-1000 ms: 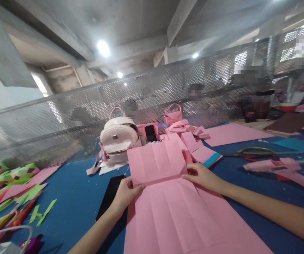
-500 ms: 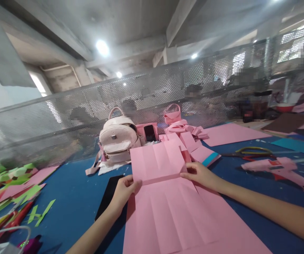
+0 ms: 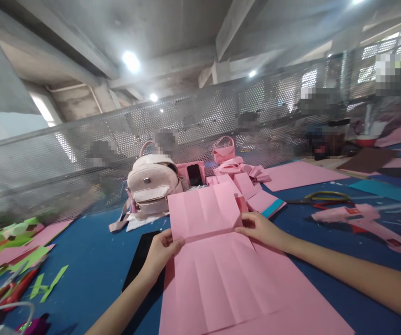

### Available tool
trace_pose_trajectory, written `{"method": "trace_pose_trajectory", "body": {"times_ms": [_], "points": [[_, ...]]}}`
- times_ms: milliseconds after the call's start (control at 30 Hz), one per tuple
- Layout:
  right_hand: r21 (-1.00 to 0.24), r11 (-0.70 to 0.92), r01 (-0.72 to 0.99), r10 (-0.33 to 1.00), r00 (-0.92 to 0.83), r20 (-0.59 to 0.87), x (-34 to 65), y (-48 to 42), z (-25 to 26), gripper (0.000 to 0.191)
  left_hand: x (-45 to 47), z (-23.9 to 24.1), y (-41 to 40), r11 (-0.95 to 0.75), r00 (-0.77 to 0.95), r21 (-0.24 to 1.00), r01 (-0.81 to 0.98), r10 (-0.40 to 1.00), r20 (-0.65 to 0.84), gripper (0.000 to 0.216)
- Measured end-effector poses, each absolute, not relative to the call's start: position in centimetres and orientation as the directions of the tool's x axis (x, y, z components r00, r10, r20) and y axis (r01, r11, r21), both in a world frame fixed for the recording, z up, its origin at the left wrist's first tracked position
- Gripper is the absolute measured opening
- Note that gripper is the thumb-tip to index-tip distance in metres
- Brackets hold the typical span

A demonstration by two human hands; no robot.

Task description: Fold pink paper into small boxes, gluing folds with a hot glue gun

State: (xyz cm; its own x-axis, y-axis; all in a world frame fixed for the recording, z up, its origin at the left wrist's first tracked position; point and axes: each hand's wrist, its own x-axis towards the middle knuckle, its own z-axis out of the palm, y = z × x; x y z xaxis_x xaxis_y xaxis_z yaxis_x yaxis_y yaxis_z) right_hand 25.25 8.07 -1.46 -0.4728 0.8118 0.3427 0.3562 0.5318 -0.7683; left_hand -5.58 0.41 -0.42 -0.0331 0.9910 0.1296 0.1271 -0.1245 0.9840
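A large pink paper sheet [image 3: 221,279] with lengthwise creases lies on the blue table [image 3: 92,260] in front of me. Its far end is bent upward along a cross fold. My left hand [image 3: 160,251] pinches the sheet's left edge at that fold. On the right edge, my right hand [image 3: 259,228] pinches the same fold. Both hands are closed on the paper. A black phone [image 3: 139,258] lies flat under my left wrist.
A pale pink backpack [image 3: 151,186] and folded pink paper pieces [image 3: 245,179] stand behind the sheet, before a perforated metal screen. A pink glue gun [image 3: 361,218] and scissors [image 3: 326,197] lie to the right. Green and pink scraps [image 3: 22,251] lie left.
The view has shifted slightly, so the things on the table sit a little further left. My hands keep the same hold on the fold and the raised end stays up.
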Motion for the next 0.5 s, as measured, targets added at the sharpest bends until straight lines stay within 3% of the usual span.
{"method": "trace_pose_trajectory", "body": {"times_ms": [200, 500], "points": [[-0.869, 0.467, 0.165, 0.792, -0.515, 0.328, 25.0, 7.8, -1.1, 0.027, -5.4, -0.8, 0.6, -0.139, -0.024, 0.985, 0.107, 0.990, 0.142, 0.039], [-0.902, 0.389, 0.186, 0.828, -0.500, 0.255, 24.4, 6.9, -1.0, 0.038, -5.1, -1.0, 0.1, -0.091, -0.111, 0.981, 0.172, 0.988, 0.111, 0.037]]}}
